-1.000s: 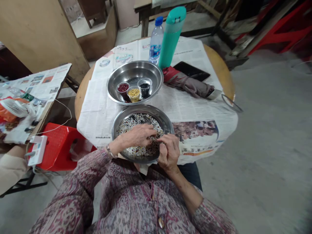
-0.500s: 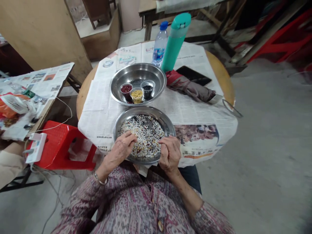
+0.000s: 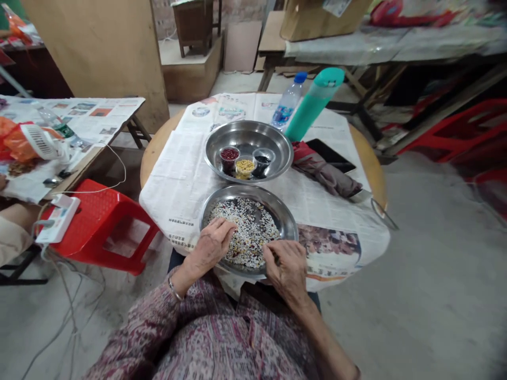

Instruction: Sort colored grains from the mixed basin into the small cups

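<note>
A steel basin at the table's near edge holds a mix of white grains dotted with yellow, red and dark bits. Over its left side is my left hand, fingers bent and pressed together at the grains; anything between the fingertips is hidden. My right hand hangs over the right rim with curled fingers, and a small dark patch inside them is too unclear to name. Behind stands a second steel basin with three clear cups: red beans, yellow beans and black beans.
Newspaper covers the round table. Behind the far basin are a blue-capped bottle and a tall teal bottle. A folded umbrella lies right, by a dark flat device. A red stool carrying a power strip stands left.
The view has shifted, so the table sits lower and further right. My right hand's fingers have loosened and turned a little at the rim. My left hand stays over the grains.
</note>
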Available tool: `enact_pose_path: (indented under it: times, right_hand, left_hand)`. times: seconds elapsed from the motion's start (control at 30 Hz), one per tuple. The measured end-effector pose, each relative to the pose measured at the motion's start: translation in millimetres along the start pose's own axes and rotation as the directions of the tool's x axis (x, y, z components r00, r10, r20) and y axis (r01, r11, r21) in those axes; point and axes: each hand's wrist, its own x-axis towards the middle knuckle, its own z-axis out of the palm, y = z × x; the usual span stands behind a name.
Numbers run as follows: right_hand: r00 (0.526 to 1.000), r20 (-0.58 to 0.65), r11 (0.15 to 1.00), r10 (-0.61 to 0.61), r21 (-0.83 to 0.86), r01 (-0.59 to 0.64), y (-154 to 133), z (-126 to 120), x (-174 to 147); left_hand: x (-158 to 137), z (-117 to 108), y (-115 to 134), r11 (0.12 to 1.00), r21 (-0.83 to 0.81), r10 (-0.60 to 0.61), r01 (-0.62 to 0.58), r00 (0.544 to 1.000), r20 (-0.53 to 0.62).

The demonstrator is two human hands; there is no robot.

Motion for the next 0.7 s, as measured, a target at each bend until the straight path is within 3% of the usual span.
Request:
enact_pose_path:
  times: [0.13,0.27,0.37,0.43,0.53,0.63,0.7]
  right_hand:
    - [0.958,0.285,0.999,-0.029,-0.021,0.037,4,-15,11]
    - [0.818,0.573,0.998,-0.055,0.048,0.034,0,-19,22]
    - [0.758,0.650,0.991,-0.054,0.130,-0.041,-15,-10,27]
    - [0.765,0.641,0.980,-0.057,0.182,-0.080,-24,2,30]
    - [0.829,0.558,0.973,-0.028,0.207,-0.106,-24,23,38]
    - [0.903,0.422,0.986,0.086,0.097,-0.139,-6,36,48]
    - [0.924,0.352,0.987,0.150,0.000,-0.160,6,38,53]
  left_hand:
    - [-4,2,-1,0.998,-0.049,0.038,-0.047,0.986,-0.165]
    - [-9,2,-3,0.999,-0.023,0.042,-0.050,0.966,-0.255]
    - [-9,1,-5,0.999,0.033,0.036,-0.029,0.971,-0.235]
    - [-9,1,-6,0.997,0.077,0.046,-0.032,0.980,-0.195]
    - [-9,2,-7,0.991,0.126,0.060,-0.040,0.986,-0.157]
    - [-9,4,-9,0.993,0.110,0.062,-0.042,0.982,-0.177]
    - [-11,5,-10,0.997,0.065,0.050,-0.037,0.975,-0.216]
